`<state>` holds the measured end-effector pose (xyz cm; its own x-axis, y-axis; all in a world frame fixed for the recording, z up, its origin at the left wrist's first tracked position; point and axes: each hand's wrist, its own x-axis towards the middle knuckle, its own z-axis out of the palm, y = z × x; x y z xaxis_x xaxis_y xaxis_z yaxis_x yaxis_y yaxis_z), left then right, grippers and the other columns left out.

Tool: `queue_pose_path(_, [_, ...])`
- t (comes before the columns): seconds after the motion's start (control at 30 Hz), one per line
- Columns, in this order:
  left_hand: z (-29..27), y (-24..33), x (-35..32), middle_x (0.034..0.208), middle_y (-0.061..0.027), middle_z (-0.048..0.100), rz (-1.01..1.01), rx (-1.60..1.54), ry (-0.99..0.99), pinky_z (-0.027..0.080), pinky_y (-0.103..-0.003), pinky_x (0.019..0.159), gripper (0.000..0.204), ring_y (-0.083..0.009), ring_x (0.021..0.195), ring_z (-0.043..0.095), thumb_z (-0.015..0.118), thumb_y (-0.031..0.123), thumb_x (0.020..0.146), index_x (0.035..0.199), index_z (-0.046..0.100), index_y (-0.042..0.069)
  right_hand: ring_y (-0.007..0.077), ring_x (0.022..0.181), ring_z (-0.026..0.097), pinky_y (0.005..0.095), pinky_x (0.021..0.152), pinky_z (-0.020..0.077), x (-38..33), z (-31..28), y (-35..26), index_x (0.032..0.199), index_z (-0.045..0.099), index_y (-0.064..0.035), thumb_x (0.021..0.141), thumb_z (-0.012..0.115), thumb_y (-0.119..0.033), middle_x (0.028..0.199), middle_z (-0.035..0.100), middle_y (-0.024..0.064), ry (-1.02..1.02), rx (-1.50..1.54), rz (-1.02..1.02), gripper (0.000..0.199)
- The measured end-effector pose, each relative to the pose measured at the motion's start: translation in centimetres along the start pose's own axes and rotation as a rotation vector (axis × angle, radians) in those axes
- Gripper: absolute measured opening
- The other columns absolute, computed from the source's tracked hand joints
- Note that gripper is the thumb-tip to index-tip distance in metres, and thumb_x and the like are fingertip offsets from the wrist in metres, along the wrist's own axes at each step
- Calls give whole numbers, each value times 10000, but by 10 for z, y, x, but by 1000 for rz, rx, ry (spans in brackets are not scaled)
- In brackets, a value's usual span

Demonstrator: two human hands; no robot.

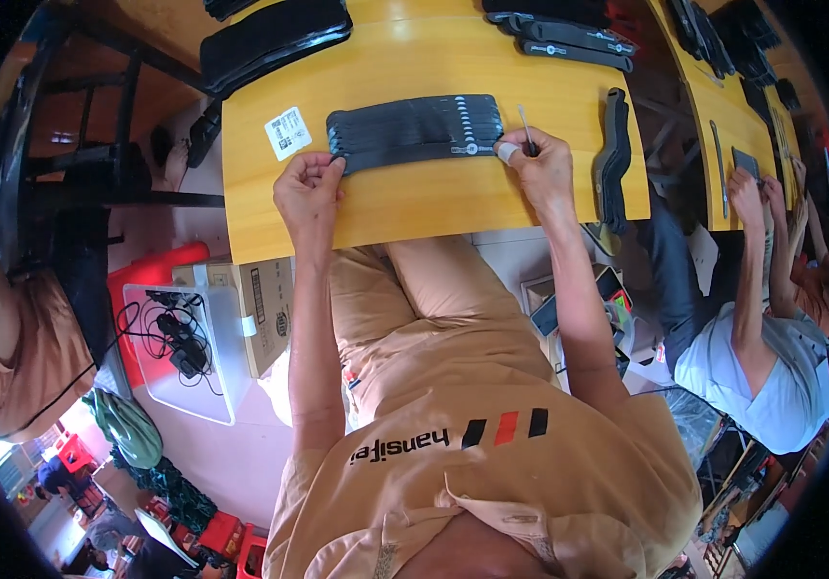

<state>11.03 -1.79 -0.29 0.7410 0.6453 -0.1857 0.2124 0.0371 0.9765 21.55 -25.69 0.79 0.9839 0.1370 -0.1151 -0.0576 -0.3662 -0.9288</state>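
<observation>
Right now your left hand [306, 183] pinches left end of fanned row of black strips [414, 130], near table's [414, 207] front edge; your right hand [540, 164] grips right end, thin tool [525, 125] between fingers. Row lies between both hands. White label [288, 131] just left. Clear bin [193, 352] on floor holds black cables [178, 338].

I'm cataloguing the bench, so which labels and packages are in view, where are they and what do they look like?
Label: white printed square, lying on the yellow table, beside the left hand.
Cardboard box: brown, on the floor left of the person's legs.
Plastic bin: clear, holding black cables, beside the box.
</observation>
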Motion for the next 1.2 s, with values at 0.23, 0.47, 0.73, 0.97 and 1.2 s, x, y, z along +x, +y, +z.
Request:
queue_pose_path(0.23, [3, -3, 2, 617, -16, 544, 38, 16, 26, 382, -177, 394, 90, -49, 461, 467, 646, 31, 749, 785, 579, -17, 59, 511, 439, 222, 477, 367, 1, -1, 1, 725, 643, -3, 692, 666, -47, 547, 513, -16, 6, -31, -10, 60])
queue_pose_path(0.47, [3, 2, -1, 605, -13, 537, 29, 58, 48, 363, -183, 366, 80, -54, 427, 458, 640, 32, 753, 777, 574, -6, 75, 514, 469, 238, 485, 384, 1, 3, 2, 737, 642, -3, 687, 667, -53, 552, 535, 4, 37, -44, -9, 75])
queue_pose_path(0.73, [6, 3, -1, 593, -19, 536, 38, 73, 55, 352, -190, 351, 78, -57, 413, 456, 640, 33, 751, 766, 572, -3, 114, 526, 521, 257, 524, 419, 1, 2, 2, 744, 640, 7, 675, 664, -62, 569, 567, 46, 54, -65, 6, 100])
queue_pose_path(0.97, [6, 2, -2, 588, -26, 537, 50, 101, 63, 351, -195, 348, 88, -61, 410, 457, 644, 36, 750, 763, 570, -9, 125, 528, 533, 263, 529, 423, 1, 3, 0, 734, 640, 2, 670, 660, -71, 574, 576, 54, 68, -107, 13, 99])
queue_pose_path(1.2, [7, 5, -3, 587, -24, 535, 39, 103, 67, 348, -192, 351, 85, -61, 411, 456, 642, 32, 751, 759, 568, -9, 149, 538, 558, 282, 537, 433, 3, 5, 0, 723, 642, -10, 669, 659, -87, 581, 588, 65, 80, -141, 31, 96])
